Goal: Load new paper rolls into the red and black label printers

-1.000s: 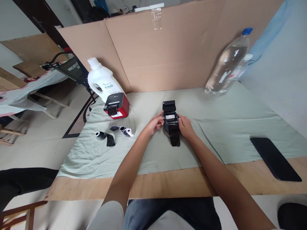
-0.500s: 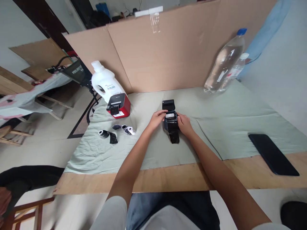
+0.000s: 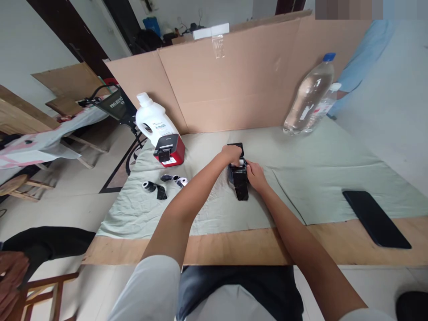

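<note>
A small black printer [image 3: 234,178] sits on the cloth before me, its lid [image 3: 238,145] swung up and back. Part of a white paper roll [image 3: 241,163] shows inside, and a glossy black strip [image 3: 240,188] hangs from the near side. My left hand [image 3: 232,154] is closed over the opening beside the lid; its fingertips are largely hidden, so what they grip cannot be made out. My right hand [image 3: 256,174] is closed on the printer's right side.
A red-and-black printer [image 3: 178,150] stands at left before a white jug [image 3: 155,118]. Nearby lie rolls with black strips [image 3: 149,187]. Two clear bottles [image 3: 309,96] lean right against the cardboard wall [image 3: 230,84]. A dark phone-like slab [image 3: 376,218] lies right. Another person's hand [image 3: 13,276] is lower left.
My left hand has moved from the printer's left side up over its opening, partly covering the lid and roll. My right hand stays at the right side. The view has shifted slightly.
</note>
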